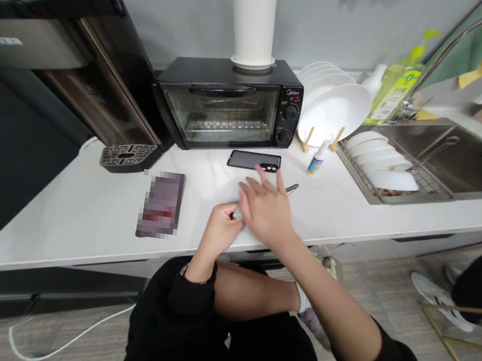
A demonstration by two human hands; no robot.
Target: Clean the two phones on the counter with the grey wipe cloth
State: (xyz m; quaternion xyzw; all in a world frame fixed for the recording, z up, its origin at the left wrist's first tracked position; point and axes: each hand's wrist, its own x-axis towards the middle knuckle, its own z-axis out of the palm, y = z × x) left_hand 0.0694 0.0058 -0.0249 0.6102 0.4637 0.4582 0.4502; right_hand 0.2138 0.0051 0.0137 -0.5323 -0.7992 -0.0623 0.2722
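My left hand (222, 228) is closed around a small whitish-grey thing (239, 211), mostly hidden by the fingers, so its kind cannot be made out. Over it lies my right hand (267, 210), palm down with fingers stretched out and slightly blurred. A thin dark stick-like object (292, 188) pokes out beyond the right hand on the counter. Just behind the hands rests a black phone case (248, 159) with camera holes. To the left lies a dark phone-shaped slab (160, 205), its face pixelated. A small spray bottle (317, 158) stands upright at the right.
Behind the white counter (97, 226) stand a toaster oven (232, 111) with a white utensil pot (253, 25) on top and a dark drink machine (103, 79). White plates (334, 113), a soap bottle (395, 85) and a sink (462, 150) are rightward. Another person's shoes (441, 298) show below.
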